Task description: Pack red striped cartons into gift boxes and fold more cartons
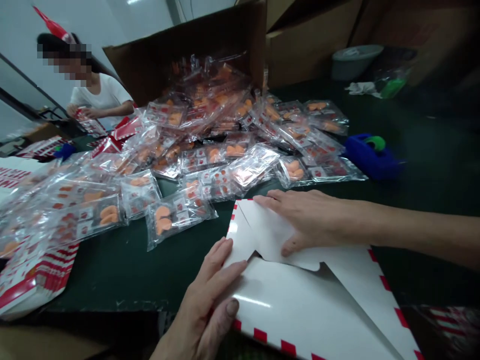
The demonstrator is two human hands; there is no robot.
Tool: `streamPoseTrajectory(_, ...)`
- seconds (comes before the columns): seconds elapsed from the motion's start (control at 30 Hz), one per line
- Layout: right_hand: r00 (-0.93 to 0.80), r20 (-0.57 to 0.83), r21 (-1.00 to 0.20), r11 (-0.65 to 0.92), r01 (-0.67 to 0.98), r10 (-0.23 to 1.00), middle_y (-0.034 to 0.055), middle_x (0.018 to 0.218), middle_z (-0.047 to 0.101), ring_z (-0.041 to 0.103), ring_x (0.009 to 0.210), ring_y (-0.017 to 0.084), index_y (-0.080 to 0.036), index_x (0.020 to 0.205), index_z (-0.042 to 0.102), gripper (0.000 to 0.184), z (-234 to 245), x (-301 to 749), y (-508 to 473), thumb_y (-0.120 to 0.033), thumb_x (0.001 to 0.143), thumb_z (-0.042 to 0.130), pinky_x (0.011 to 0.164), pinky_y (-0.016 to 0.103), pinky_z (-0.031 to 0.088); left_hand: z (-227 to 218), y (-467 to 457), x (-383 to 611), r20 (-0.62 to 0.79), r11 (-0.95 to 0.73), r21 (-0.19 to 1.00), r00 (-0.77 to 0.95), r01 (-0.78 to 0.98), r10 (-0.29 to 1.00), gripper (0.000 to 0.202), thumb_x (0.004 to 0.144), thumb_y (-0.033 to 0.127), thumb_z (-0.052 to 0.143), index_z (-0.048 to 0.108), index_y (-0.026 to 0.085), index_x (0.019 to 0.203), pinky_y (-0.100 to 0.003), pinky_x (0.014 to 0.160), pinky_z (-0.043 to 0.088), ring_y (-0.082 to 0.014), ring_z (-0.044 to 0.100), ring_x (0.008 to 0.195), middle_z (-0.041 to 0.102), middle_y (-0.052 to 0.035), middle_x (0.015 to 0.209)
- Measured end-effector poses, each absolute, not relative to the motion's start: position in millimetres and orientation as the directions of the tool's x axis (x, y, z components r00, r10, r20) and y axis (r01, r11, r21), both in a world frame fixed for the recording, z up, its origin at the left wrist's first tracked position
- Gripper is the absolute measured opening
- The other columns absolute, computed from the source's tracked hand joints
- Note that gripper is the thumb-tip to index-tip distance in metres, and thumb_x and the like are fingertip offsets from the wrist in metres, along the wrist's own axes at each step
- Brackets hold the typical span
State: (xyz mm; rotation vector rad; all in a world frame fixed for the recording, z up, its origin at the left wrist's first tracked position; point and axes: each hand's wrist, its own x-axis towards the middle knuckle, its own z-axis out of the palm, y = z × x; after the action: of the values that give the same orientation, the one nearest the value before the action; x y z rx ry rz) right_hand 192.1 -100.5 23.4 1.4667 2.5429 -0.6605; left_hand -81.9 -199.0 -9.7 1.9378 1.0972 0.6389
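A large white card envelope point(285, 295) with red dashes along its edges lies in front of me, over the near edge of the table. Its folded flaps meet near the far end, with a gap beneath them. My right hand point(315, 217) lies across the flaps, fingers stretched out and pressed down on the card. My left hand point(210, 295) rests at the left edge, fingers extended and apart, the index fingertip touching the flap by the gap. Beyond the envelope lie clear plastic packets point(180, 215) with orange pieces and small printed parts inside.
An open cardboard box point(225, 30) spills packets over the dark green table point(131, 270). Right of the pile sits a blue tape dispenser point(375, 160). A grey tub point(352, 62) stands behind. Red-striped printed cards point(41, 275) are stacked left. Another person point(99, 95) handles a red-and-white item.
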Motion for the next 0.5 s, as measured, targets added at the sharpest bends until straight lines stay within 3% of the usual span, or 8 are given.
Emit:
streamPoseTrajectory(0.17, -0.479, -0.296, -0.238, 0.422, 0.875, 0.826, 0.0162, 0.132, 0.048, 0.054, 0.107, 0.04, -0.024, 0.147, 0.028, 0.102, 17, 186, -110, -0.051, 0.06, 0.075, 0.077, 0.048, 0.049, -9, -205, -71, 0.017, -0.187, 0.888, 0.378, 0.419, 0.926, 0.041, 0.091, 0.041, 0.048, 0.052, 0.034, 0.131, -0.051, 0.114, 0.027, -0.0314, 0.026, 0.141, 0.034, -0.0016, 0.152)
streamPoseTrajectory(0.33, -0.421, -0.348, -0.164, 0.387, 0.907, 0.838, 0.0192, 0.139, 0.043, 0.05, 0.113, 0.044, -0.022, 0.149, 0.024, 0.106, 19, 177, -110, -0.048, 0.061, 0.077, 0.081, 0.055, 0.048, -10, -211, -63, -0.058, -0.045, 0.921, 0.251, 0.386, 0.966, 0.043, 0.09, 0.042, 0.05, 0.049, 0.036, 0.133, -0.047, 0.115, 0.026, -0.0299, 0.024, 0.142, 0.033, 0.0014, 0.153)
streamPoseTrajectory(0.4, -0.462, -0.377, -0.282, 0.375, 0.883, 0.803, 0.0184, 0.142, 0.042, 0.049, 0.117, 0.042, -0.019, 0.15, 0.02, 0.105, 26, 183, -106, -0.055, 0.067, 0.071, 0.089, 0.054, 0.046, -12, -208, -66, -0.082, 0.014, 0.957, 0.223, 0.29, 0.971, 0.05, 0.086, 0.053, 0.053, 0.05, 0.035, 0.133, -0.047, 0.115, 0.028, -0.0316, 0.026, 0.141, 0.036, 0.0012, 0.151)
streamPoseTrajectory(0.5, -0.536, -0.399, -0.477, 0.331, 0.815, 0.744, 0.0119, 0.145, 0.042, 0.047, 0.124, 0.034, -0.021, 0.15, 0.023, 0.09, 41, 207, -94, -0.064, 0.078, 0.057, 0.097, 0.043, 0.044, -20, -191, -76, -0.075, 0.078, 0.997, 0.12, -0.022, 0.99, 0.059, 0.08, 0.065, 0.052, 0.054, 0.032, 0.129, -0.045, 0.112, 0.034, -0.0318, 0.036, 0.136, 0.048, -0.0018, 0.144)
